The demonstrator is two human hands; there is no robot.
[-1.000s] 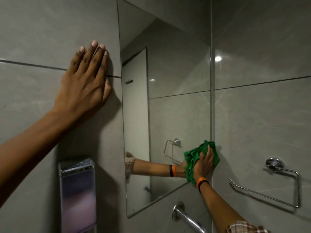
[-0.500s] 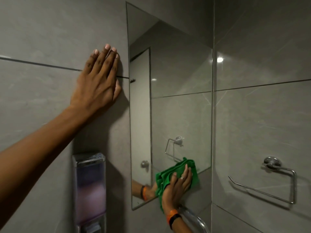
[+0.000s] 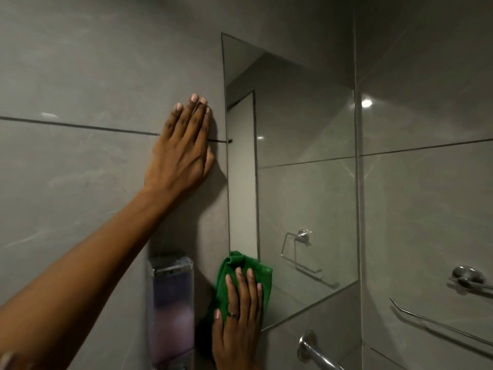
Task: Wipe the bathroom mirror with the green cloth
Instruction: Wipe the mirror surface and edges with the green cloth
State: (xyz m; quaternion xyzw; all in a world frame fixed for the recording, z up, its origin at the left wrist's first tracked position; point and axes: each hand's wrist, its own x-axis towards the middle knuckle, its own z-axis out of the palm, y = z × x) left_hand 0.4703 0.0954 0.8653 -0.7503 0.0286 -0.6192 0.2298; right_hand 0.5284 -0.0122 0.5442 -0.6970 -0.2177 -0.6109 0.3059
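The frameless mirror (image 3: 298, 161) hangs on the grey tiled wall, meeting the corner on its right. A bunched green cloth (image 3: 240, 268) lies against the mirror's lower left corner, pressed flat by my right hand (image 3: 238, 324), fingers spread over it, a ring on one finger. My left hand (image 3: 184, 148) rests flat on the wall tile just left of the mirror's edge, fingers together, holding nothing. The cloth's lower part is hidden behind my right hand.
A clear soap dispenser (image 3: 172, 308) is mounted on the wall left of the cloth. A chrome tap spout (image 3: 317, 352) juts out below the mirror. A chrome towel ring (image 3: 469, 283) and its bar hang on the right-hand wall.
My right hand slid the cloth from the mirror's lower right edge down and left to its lower left corner. My left hand stayed on the wall while the view shifted.
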